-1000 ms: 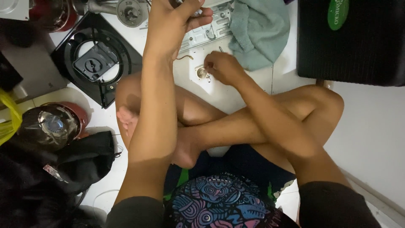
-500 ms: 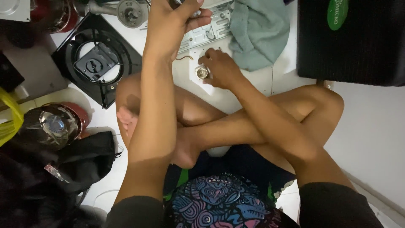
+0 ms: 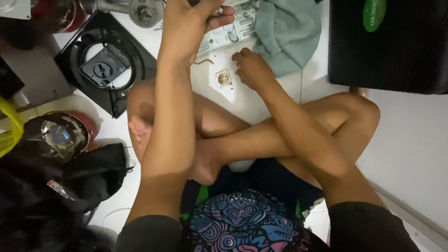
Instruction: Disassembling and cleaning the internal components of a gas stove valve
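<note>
Black short sleeves, a colourful patterned shirt front, dark shorts, bare feet.

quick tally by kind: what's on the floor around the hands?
Metal parts: 2, a grey plate under the left hand and a small round fitting by the right hand
Cloths: 1, green
Black square fan frames: 1
Total: 4

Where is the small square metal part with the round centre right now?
In the head view, the small square metal part lies on the white floor near the top centre, just left of the right hand and below the grey metal plate.
</note>
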